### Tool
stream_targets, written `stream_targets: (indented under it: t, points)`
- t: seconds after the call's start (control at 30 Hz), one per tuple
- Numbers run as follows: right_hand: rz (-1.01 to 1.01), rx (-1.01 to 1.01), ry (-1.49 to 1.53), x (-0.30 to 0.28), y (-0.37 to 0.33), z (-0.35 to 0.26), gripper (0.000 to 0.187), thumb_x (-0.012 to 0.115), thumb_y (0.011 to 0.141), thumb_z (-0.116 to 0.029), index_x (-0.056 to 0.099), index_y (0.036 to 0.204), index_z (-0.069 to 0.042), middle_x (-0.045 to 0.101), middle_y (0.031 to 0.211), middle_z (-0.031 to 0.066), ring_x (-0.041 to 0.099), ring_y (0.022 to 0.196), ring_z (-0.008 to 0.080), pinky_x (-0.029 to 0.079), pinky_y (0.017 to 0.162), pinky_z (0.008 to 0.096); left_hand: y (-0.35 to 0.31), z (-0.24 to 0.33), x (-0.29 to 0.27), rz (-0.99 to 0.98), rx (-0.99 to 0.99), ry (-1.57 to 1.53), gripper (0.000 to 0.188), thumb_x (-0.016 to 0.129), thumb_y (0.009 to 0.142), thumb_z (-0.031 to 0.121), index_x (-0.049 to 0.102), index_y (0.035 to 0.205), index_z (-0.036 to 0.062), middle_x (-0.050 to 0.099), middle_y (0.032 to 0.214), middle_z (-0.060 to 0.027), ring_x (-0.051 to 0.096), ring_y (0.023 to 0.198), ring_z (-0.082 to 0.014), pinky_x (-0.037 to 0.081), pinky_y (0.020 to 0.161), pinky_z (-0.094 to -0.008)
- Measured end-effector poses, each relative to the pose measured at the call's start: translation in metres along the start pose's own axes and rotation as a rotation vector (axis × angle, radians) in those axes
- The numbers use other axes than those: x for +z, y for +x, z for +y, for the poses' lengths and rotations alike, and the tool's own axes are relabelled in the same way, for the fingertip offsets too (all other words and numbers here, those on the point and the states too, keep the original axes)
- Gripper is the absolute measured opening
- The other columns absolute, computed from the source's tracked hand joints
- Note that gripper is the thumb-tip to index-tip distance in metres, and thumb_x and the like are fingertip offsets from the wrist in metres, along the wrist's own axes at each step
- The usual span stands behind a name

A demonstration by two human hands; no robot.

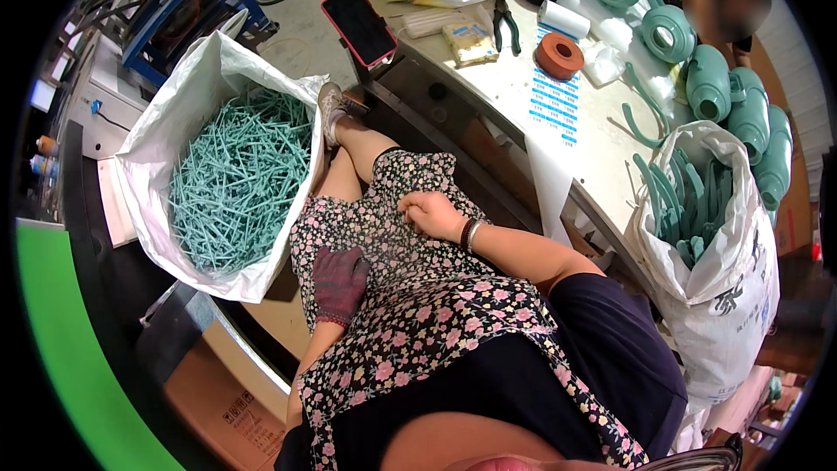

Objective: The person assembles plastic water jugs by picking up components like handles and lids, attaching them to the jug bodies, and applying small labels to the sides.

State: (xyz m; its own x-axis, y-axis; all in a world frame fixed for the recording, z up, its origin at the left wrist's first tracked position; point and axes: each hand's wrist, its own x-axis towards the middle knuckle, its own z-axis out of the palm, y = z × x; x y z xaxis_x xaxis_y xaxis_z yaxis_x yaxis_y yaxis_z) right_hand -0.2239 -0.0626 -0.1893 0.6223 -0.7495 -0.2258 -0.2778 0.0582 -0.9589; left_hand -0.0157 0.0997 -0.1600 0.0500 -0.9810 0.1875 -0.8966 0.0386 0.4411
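Note:
My left hand [338, 283] wears a dark reddish work glove and lies flat on my left thigh, over a flowered dress, holding nothing. Bare, my right hand [431, 212] rests on my right thigh with its fingers curled in loosely and nothing in them; a bracelet circles the wrist. To my left stands a large white sack [161, 135] full of several thin teal plastic rods [235, 183]. At my right a second white sack [724, 288] holds several curved teal plastic handles [689, 201].
A white worktable [602, 135] in front carries a phone with a pink case [358, 24], pliers [505, 23], a brown tape roll [559, 56], a sheet of blue labels [554, 103] and several teal plastic jugs [706, 78]. A cardboard box [231, 406] lies below left. Another person sits beyond the table.

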Motion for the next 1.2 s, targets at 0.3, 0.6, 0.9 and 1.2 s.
stream_targets:
  t: [0.3,0.6,0.9,1.2]
  points:
    - [0.026,0.020,-0.027,0.001,-0.003,-0.009,0.022,0.051,0.095,-0.013,0.065,0.109,-0.005,0.065,0.073,0.0049,0.058,0.054,0.0103,0.050,0.054,0.0265,-0.002,-0.005,0.005,0.025,0.026,0.053,0.024,0.068,0.078,0.022,0.065,0.099,0.0103,0.066,0.091,-0.0096,0.060,0.093,-0.0276,0.037,0.102,-0.0471]
    - [0.027,0.052,-0.005,0.000,-0.004,-0.015,0.020,0.054,0.094,-0.017,0.064,0.105,-0.004,0.065,0.075,0.0047,0.059,0.055,0.0110,0.049,0.054,0.0263,-0.001,-0.007,0.004,0.009,0.029,0.047,0.024,0.068,0.079,0.022,0.063,0.100,0.0114,0.066,0.090,-0.0099,0.060,0.092,-0.0284,0.037,0.102,-0.0480]
    - [0.034,0.066,0.063,0.001,-0.001,-0.010,0.018,0.052,0.096,-0.018,0.059,0.094,-0.003,0.064,0.073,0.0039,0.057,0.053,0.0105,0.048,0.052,0.0267,0.001,-0.003,0.001,-0.043,-0.006,0.066,0.023,0.066,0.080,0.024,0.064,0.100,0.0108,0.067,0.093,-0.0084,0.060,0.095,-0.0283,0.036,0.103,-0.0478]
    - [0.043,0.086,0.116,0.002,0.000,-0.007,0.016,0.050,0.096,-0.016,0.059,0.095,-0.003,0.063,0.072,0.0043,0.056,0.051,0.0098,0.046,0.046,0.0261,0.001,-0.003,0.001,-0.009,0.008,0.051,0.022,0.065,0.080,0.023,0.065,0.097,0.0110,0.067,0.092,-0.0083,0.061,0.093,-0.0273,0.036,0.102,-0.0475]
